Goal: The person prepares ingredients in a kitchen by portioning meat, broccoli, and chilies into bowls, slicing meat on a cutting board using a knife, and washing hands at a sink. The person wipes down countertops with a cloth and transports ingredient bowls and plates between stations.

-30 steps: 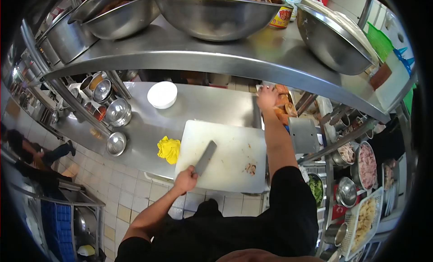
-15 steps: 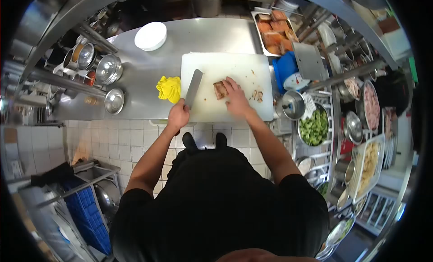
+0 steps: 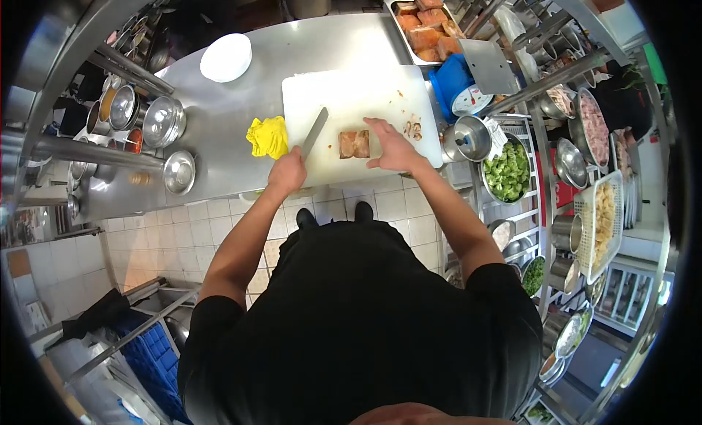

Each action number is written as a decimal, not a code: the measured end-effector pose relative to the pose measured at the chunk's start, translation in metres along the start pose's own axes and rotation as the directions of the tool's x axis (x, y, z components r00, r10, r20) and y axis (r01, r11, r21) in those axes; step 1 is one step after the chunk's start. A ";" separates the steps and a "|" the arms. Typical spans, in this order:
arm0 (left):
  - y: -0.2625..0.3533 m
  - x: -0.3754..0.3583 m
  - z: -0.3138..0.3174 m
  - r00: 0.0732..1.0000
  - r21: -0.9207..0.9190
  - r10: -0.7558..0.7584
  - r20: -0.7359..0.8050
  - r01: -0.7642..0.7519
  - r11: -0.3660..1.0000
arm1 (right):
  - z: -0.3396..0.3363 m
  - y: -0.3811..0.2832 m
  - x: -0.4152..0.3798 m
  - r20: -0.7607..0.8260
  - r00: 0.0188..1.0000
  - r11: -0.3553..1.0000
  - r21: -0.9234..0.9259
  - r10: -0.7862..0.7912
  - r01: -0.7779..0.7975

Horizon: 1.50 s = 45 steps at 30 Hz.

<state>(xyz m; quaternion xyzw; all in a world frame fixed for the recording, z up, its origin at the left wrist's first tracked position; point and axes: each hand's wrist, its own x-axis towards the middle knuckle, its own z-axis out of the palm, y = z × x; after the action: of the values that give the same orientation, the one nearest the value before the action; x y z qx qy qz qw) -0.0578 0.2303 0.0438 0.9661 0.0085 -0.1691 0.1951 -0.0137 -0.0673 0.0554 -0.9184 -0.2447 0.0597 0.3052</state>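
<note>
My left hand (image 3: 287, 170) is closed round the handle of a long-bladed kitchen knife (image 3: 315, 130), its blade pointing away from me over the left part of the white cutting board (image 3: 329, 88). Near the board's middle lies a roughly square, browned piece of meat (image 3: 354, 144). Just to the right of it is my right hand (image 3: 396, 148), with thumb and fingers spread around a gap and nothing held. Small brown scraps (image 3: 412, 128) are scattered on the board beyond that hand. A crumpled yellow cloth (image 3: 268, 137) sits left of the board.
A white bowl (image 3: 226, 58) stands on the steel counter (image 3: 307, 44). Back right are a tray of meat slabs (image 3: 426, 31) and a blue scale (image 3: 452, 77). Chopped greens (image 3: 506, 169) fill a bowl at right. Steel bowls (image 3: 164, 123) and a rail (image 3: 102, 153) are at left.
My right hand has come off the meat and opened to its right. The meat has been turned and now sits squarer to me. The knife stays in my left hand; the view has shifted slightly.
</note>
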 end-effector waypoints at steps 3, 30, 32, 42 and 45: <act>0.009 0.001 0.007 1.000 -0.011 -0.023 -0.014 0.023 1.000 | 0.011 -0.006 0.005 0.052 0.999 0.999 0.045 0.014 -0.016; 0.073 0.003 0.064 0.958 0.026 -0.232 -0.171 0.240 0.971 | -0.212 0.171 0.265 -0.498 0.847 0.806 -0.417 0.185 -0.421; 0.070 0.004 0.062 0.958 0.017 -0.222 -0.183 0.228 0.973 | -0.228 0.236 0.285 -0.475 0.795 0.791 -0.282 0.377 -0.544; 0.085 0.006 0.055 0.965 -0.070 -0.198 -0.170 0.188 0.980 | -0.248 0.318 0.296 -0.256 0.835 0.682 -0.486 0.487 -0.546; 0.086 -0.001 0.049 0.976 -0.062 -0.181 -0.125 0.174 0.983 | -0.252 0.314 0.282 -0.293 0.846 0.699 -0.477 0.446 -0.533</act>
<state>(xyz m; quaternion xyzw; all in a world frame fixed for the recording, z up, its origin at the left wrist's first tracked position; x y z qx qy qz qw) -0.0677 0.1320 0.0343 0.9652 0.1117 -0.1223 0.2026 0.4272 -0.2823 0.0848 -0.9993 0.0267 -0.0041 0.0240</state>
